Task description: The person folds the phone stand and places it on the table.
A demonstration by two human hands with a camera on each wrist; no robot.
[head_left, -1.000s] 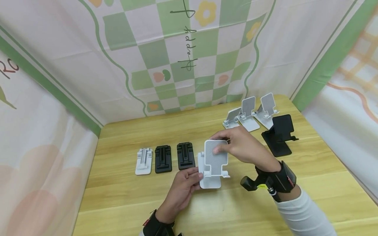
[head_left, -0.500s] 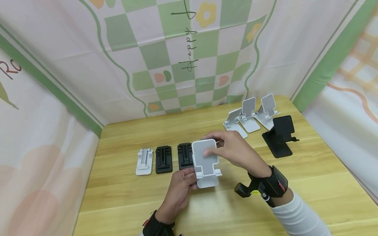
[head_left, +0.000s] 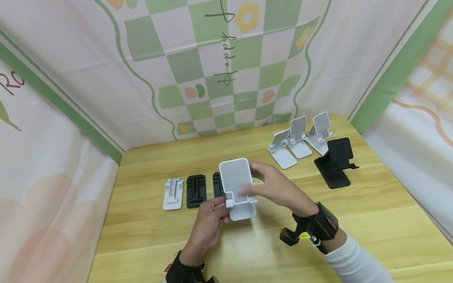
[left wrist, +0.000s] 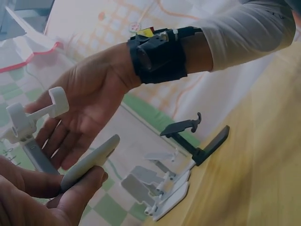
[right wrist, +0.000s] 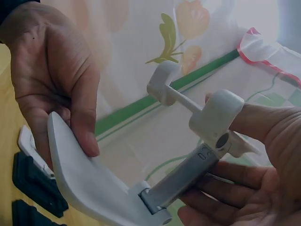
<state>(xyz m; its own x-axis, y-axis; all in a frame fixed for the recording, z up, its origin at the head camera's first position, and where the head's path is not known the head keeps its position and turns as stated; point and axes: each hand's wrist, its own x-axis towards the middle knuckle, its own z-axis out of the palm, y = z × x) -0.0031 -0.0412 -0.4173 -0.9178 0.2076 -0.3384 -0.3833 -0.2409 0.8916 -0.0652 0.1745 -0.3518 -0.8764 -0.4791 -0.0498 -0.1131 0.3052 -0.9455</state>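
Note:
Both hands hold an unfolded white phone stand (head_left: 235, 179) above the table, its grey padded plate tipped up toward the head camera. My left hand (head_left: 209, 222) pinches the stand's base at its left edge; in the right wrist view the thumb of the left hand (right wrist: 51, 66) lies over the rim of the base (right wrist: 89, 174). With the thumb on the front of the plate and the fingers behind, my right hand (head_left: 274, 184) grips the stand's upper part. The right wrist view shows the stand's grey hinged arm (right wrist: 181, 176) raised from the base.
Left of the hands lie a folded white stand (head_left: 172, 193) and a folded black stand (head_left: 196, 191). A second folded black stand (head_left: 217, 184) is partly hidden behind the held one. Three unfolded white stands (head_left: 298, 137) and an unfolded black stand (head_left: 338, 155) stand at the back right.
The held stand has shifted left and slightly up, its plate turning more squarely to the head camera. Both hands moved left with it, and the right thumb now sits lower on the plate.

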